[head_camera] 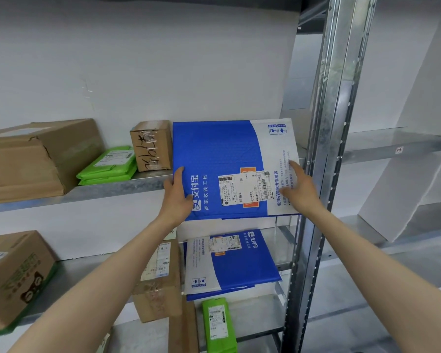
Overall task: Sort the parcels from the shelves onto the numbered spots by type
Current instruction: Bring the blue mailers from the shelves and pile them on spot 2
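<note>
The blue mailer [219, 154] (long axis crosswise) is pinched at its left edge by the left grip [177, 197] and touched flat-fingered by the right grip [301, 193].

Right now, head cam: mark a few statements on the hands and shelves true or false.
1. The left hand and right hand both touch the upper blue mailer. True.
2. The green mailers lie right of the small taped box. False: they lie left of it.
3. A second blue mailer lies on the lower shelf. True.
4. The left hand holds a cardboard box. False: it grips the upper blue mailer.
</note>
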